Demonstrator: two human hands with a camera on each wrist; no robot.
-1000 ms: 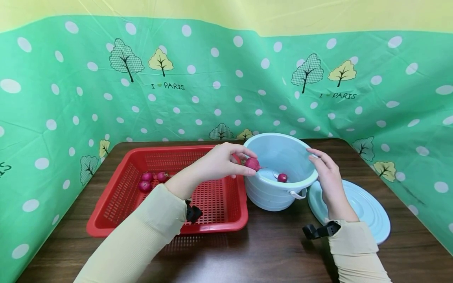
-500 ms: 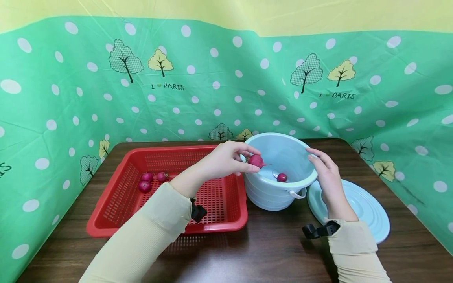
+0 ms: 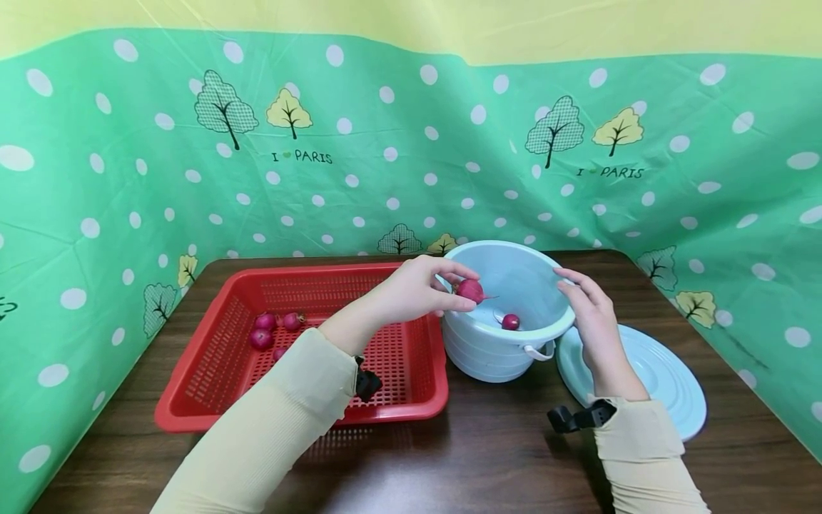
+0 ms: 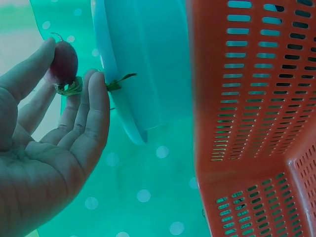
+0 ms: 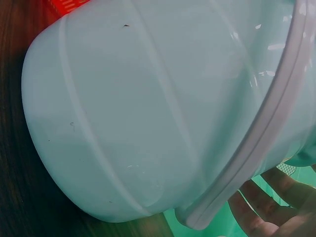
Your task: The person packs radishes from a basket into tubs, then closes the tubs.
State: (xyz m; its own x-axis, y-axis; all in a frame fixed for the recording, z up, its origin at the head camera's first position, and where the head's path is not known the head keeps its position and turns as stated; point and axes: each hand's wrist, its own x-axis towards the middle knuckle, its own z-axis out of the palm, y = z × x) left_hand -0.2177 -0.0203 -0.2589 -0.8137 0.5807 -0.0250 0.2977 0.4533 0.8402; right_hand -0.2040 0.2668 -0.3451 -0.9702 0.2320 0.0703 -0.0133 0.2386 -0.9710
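Radish: we saw it at the mouth of the bucket, near the left part of the rim, its thin root pointing over the opening.
Left hand: we saw this grip pinching the radish between thumb and finger; in the left wrist view the remaining fingers were loosely bent near its leafy end.
Right hand: we saw this grip at the right side of the bucket's rim, the fingers a little apart and lightly bent; we took it for a steadying touch rather than a firm clasp.
Radish feel: we judged it light, firm and stiff, with a smooth, rounded skin that might have slipped if pinched off-centre; the thin root and leaf stubs seemed the fragile parts.
Radish hold: we favoured the fattest part of its body, thumb and 1 or 2 fingers on opposite sides, with no pull on root or leaves.
Bucket load: 1 other radish lay inside at the bottom; we judged the bucket stiff and light enough to shift if knocked.
Red basket: it stood just left of the bucket, and we counted at least 4 radishes in it, 1 partly hidden by the left sleeve.
Lid: it lay on the table right of the bucket, partly behind the right forearm.
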